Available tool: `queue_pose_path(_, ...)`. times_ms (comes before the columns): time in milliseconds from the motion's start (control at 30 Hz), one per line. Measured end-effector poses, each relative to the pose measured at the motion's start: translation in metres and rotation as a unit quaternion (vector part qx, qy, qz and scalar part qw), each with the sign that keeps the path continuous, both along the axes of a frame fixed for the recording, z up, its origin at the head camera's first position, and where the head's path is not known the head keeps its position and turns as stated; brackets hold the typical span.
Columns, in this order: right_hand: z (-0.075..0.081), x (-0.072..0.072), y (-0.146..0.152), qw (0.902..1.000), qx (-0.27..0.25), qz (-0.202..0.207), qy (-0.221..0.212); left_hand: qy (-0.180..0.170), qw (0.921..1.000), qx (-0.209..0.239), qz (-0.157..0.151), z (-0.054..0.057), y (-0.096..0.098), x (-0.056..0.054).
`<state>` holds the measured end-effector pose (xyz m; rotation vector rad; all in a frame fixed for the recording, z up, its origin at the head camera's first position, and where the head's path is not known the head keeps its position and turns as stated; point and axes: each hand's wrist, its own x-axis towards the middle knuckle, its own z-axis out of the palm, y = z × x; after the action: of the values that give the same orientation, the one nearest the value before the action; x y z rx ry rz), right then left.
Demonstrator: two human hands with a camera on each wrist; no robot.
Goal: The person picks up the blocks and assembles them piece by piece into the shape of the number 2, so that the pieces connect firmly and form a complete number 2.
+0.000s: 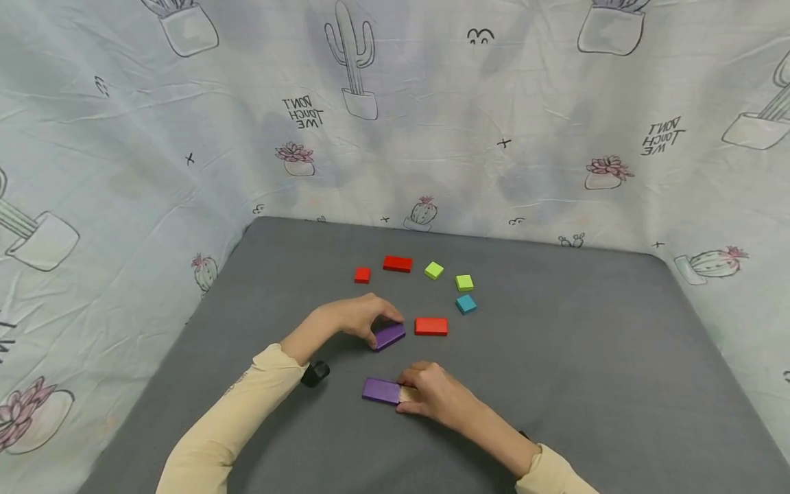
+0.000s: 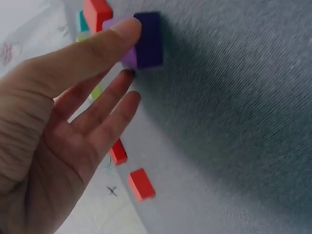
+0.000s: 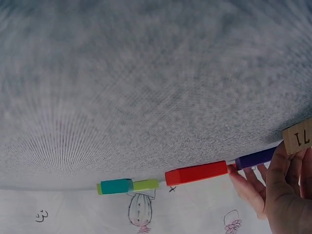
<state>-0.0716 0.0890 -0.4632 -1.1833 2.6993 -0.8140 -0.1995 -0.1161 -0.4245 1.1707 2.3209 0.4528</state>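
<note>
My left hand (image 1: pixel 365 315) pinches a purple rectangular block (image 1: pixel 391 337) at its two ends, above or on the grey table. In the left wrist view the thumb lies over the purple block (image 2: pixel 149 41), and the other fingers stretch out beneath. Closer to me, my right hand (image 1: pixel 439 392) grips a small bare wooden block (image 1: pixel 409 394). Its left end meets a second purple block (image 1: pixel 380 390) lying flat. The right wrist view shows dark printed marks on the wooden block (image 3: pixel 297 137), part of which runs out of frame. A red rectangular block (image 1: pixel 431 326) lies right of the left hand.
Farther back lie a small red block (image 1: pixel 362 275), a longer red block (image 1: pixel 398 264), two lime-green blocks (image 1: pixel 434 270) and a blue block (image 1: pixel 465 304). A patterned cloth (image 1: pixel 432 103) hangs behind and beside the grey table (image 1: pixel 586 357). A black strap (image 1: pixel 315 374) shows at the left wrist.
</note>
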Motion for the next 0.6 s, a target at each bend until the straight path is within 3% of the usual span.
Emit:
queue_pose_path(367, 0.0018, -0.0007, -0.0008, 0.9999, 0.006, 0.002, -0.011, 0.061, 0.9975, -0.025, -0.027, -0.0021, 0.0058, 0.0044)
queue_pose_path(600, 0.0018, -0.0011, -0.0013, 0.9999, 0.012, 0.001, -0.005, 0.055, 0.9978, -0.007, -0.036, 0.0043, 0.0039, 0.0076)
